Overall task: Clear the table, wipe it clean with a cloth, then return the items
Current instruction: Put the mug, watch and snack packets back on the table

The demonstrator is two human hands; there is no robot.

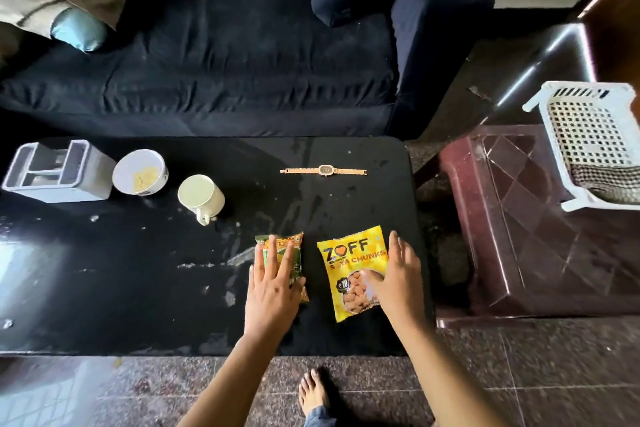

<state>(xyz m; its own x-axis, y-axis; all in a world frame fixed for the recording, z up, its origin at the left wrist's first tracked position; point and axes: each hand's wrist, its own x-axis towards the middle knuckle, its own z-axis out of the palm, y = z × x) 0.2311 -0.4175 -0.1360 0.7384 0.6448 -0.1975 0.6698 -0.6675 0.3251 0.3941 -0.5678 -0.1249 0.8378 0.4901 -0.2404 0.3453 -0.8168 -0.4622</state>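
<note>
— Well, both packets sit at the near right of the bench (138, 270). The left hand (273, 288) lies flat on the green packet (296, 246), fingers straight. The right hand (394, 281) is spread too, fingers along the yellow packet's (349, 263) right edge and thumb on its front. Neither grips anything.

— So what could go wrong?

— The top is smeared and crumby. A flat palm might drag a packet through that mess, or push it off the near edge. Further in, the mug (201, 196) stands just left of the green packet, and a careless arm could tip it. The bowl (140, 172) beyond it has yellow bits that would scatter. The watch (323, 170), at the far side, lies beside wet streaks.

— Anything you can't make out?

— Most of the green packet's label is under the hand. I can't tell whether the mug holds a drink or is just pale inside. The bench's left end is lost in glare. Over on the stool (519, 218), the basket (540, 94) has something woven in it. It may be the cloth, but I can't tell.
</note>
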